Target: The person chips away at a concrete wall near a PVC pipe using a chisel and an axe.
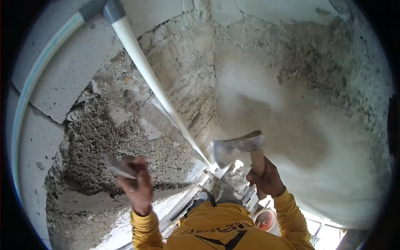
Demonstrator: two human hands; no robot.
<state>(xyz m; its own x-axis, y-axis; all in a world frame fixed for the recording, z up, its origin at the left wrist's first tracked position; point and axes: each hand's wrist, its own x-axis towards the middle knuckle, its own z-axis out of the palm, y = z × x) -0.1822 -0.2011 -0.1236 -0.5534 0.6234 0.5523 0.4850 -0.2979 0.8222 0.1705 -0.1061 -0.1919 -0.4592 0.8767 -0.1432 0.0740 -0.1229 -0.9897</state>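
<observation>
My right hand is closed round the wooden handle of a hatchet. Its metal head is raised in front of the smooth grey wall, with the cutting edge to the left. My left hand grips a thin, flat grey piece with a pointed end; it looks like a shard of stone or tile, though blur hides its exact kind. Behind that hand is a rough, broken patch of mortar on the left wall. The hatchet and the shard are well apart.
A white pipe runs down the corner between the walls. At the upper left, a curved pipe meets grey fittings. Cracked slabs edge the broken patch. Rubble and a reddish bucket are below.
</observation>
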